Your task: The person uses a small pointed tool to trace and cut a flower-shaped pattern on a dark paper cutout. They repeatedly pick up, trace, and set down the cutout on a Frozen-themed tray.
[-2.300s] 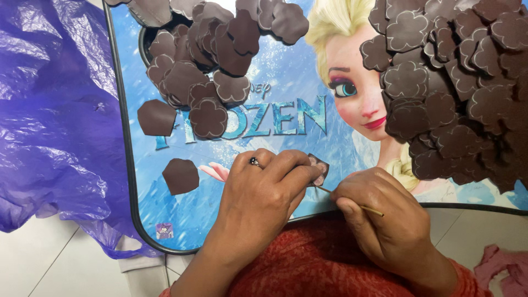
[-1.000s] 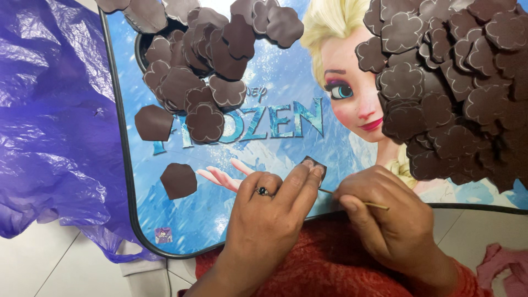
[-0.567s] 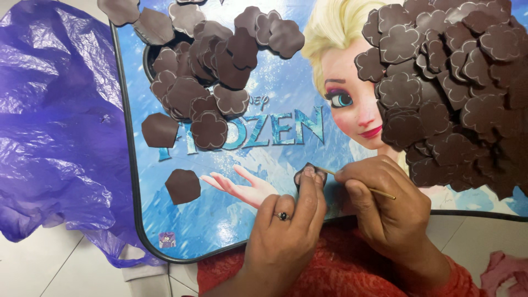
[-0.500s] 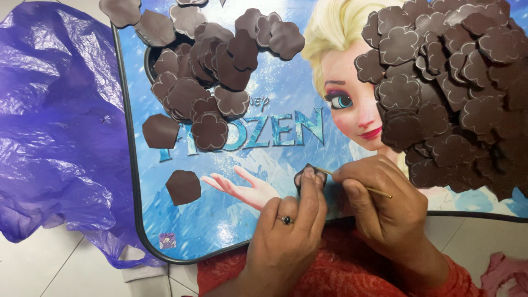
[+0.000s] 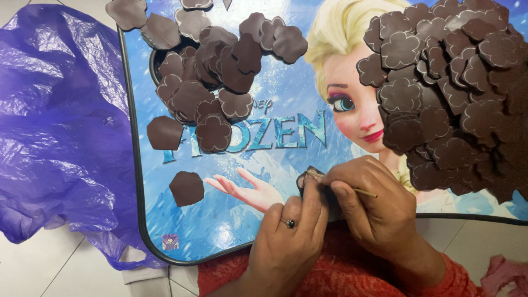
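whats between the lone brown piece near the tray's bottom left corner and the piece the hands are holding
In the head view, no other pieces: between the lone brown piece and the held piece lies only bare tray, where a printed cartoon hand is pictured.

surface: blue picture-printed tray table (image 5: pixel 247 231) | left of hands: single brown pieces (image 5: pixel 187 188) | far right: brown flower cut-out heap (image 5: pixel 451 93) | floor left: purple plastic bag (image 5: pixel 60 126)

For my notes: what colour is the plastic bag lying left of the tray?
Purple, a crinkled translucent plastic bag; the head view shows it.
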The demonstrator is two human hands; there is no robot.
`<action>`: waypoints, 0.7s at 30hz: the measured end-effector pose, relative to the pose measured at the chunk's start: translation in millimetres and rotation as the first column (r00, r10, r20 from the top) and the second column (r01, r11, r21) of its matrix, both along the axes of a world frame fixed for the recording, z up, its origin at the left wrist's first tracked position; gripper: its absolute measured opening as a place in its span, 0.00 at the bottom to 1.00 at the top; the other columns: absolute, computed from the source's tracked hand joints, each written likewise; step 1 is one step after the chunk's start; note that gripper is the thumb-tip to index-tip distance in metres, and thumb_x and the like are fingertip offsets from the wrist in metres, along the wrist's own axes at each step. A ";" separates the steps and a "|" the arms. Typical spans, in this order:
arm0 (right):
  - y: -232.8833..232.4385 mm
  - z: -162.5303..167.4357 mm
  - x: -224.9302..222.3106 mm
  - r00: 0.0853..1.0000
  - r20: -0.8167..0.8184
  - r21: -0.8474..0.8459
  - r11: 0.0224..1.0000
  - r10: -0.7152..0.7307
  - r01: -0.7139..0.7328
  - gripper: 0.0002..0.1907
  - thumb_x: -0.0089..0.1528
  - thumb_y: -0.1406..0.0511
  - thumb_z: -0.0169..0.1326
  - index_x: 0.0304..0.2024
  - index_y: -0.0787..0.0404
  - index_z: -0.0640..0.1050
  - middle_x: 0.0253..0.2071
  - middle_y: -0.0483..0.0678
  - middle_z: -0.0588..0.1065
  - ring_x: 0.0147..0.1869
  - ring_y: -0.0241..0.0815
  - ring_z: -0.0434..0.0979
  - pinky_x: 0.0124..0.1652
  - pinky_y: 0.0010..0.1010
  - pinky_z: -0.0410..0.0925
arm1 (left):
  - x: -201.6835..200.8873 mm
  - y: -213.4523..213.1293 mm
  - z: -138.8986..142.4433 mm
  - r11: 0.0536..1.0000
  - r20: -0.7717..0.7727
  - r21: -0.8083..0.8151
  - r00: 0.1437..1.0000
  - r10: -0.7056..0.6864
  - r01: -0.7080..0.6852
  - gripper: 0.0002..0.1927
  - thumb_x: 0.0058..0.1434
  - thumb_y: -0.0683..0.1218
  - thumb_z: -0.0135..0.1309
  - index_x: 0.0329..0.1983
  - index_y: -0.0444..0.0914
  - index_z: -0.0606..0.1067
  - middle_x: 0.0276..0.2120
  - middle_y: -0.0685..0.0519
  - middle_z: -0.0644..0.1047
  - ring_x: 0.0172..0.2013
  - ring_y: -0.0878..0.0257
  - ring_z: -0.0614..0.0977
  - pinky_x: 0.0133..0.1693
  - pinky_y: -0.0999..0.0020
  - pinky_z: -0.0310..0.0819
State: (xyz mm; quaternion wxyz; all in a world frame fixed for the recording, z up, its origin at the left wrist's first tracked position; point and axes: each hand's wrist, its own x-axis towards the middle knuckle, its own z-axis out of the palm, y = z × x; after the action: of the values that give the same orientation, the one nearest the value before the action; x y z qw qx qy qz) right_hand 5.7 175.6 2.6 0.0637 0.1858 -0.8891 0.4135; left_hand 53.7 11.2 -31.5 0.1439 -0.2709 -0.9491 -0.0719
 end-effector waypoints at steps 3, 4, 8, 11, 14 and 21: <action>0.1 1.5 -0.4 1.000 -0.010 -0.019 1.000 -0.025 0.025 0.03 0.70 0.70 0.52 0.41 0.64 0.76 0.37 0.47 0.78 0.38 0.42 0.78 0.42 0.31 0.70 | 0.3 -0.5 -0.7 0.998 -0.046 -0.056 0.999 -0.004 0.001 0.22 0.63 0.48 0.49 0.57 0.32 0.78 0.59 0.46 0.76 0.45 0.65 0.72 0.42 0.74 0.66; -0.2 1.4 -0.7 1.000 -0.011 -0.008 1.000 -0.028 0.028 0.03 0.69 0.70 0.52 0.41 0.64 0.76 0.37 0.47 0.78 0.38 0.42 0.78 0.41 0.31 0.69 | 0.1 -0.8 -1.2 0.998 -0.047 -0.065 0.999 -0.010 0.007 0.22 0.63 0.48 0.49 0.57 0.32 0.77 0.59 0.46 0.76 0.45 0.64 0.72 0.41 0.74 0.66; -3.5 -0.4 -0.6 0.999 -0.005 0.015 0.999 -0.032 0.032 0.03 0.69 0.70 0.53 0.40 0.64 0.77 0.36 0.48 0.78 0.37 0.42 0.77 0.40 0.31 0.69 | -0.6 -2.5 -3.5 0.996 -0.047 -0.091 0.999 -0.027 0.023 0.23 0.63 0.48 0.48 0.58 0.32 0.77 0.59 0.46 0.76 0.45 0.64 0.71 0.40 0.75 0.65; -4.8 -0.1 -0.6 1.000 0.002 -0.001 1.000 -0.019 0.019 0.03 0.68 0.70 0.53 0.40 0.65 0.77 0.36 0.48 0.78 0.37 0.42 0.78 0.40 0.31 0.69 | 1.0 -4.0 -4.4 0.989 -0.045 -0.145 0.998 -0.047 0.040 0.23 0.63 0.47 0.47 0.58 0.32 0.77 0.58 0.44 0.77 0.44 0.64 0.72 0.38 0.75 0.64; -5.4 2.0 0.8 1.000 0.006 0.006 1.000 -0.003 0.003 0.03 0.68 0.70 0.52 0.40 0.65 0.77 0.37 0.48 0.78 0.38 0.42 0.78 0.41 0.31 0.69 | 2.8 -4.9 -5.1 0.988 -0.058 -0.150 0.997 -0.041 0.032 0.23 0.64 0.47 0.47 0.58 0.32 0.77 0.57 0.44 0.77 0.46 0.64 0.74 0.39 0.75 0.65; -7.5 2.4 1.1 1.000 -0.001 0.035 0.999 0.010 -0.010 0.03 0.67 0.70 0.54 0.40 0.66 0.77 0.36 0.49 0.78 0.37 0.43 0.77 0.40 0.31 0.69 | 3.5 -4.9 -6.8 0.992 -0.029 -0.119 0.998 -0.051 0.047 0.23 0.65 0.47 0.46 0.58 0.32 0.77 0.57 0.43 0.77 0.44 0.64 0.74 0.38 0.75 0.65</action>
State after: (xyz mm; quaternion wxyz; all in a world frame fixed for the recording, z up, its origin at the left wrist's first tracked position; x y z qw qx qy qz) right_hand 6.8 168.1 5.0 0.0590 0.1917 -0.8951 0.3982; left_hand 57.2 6.3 -38.3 0.1411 -0.3031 -0.9424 -0.0149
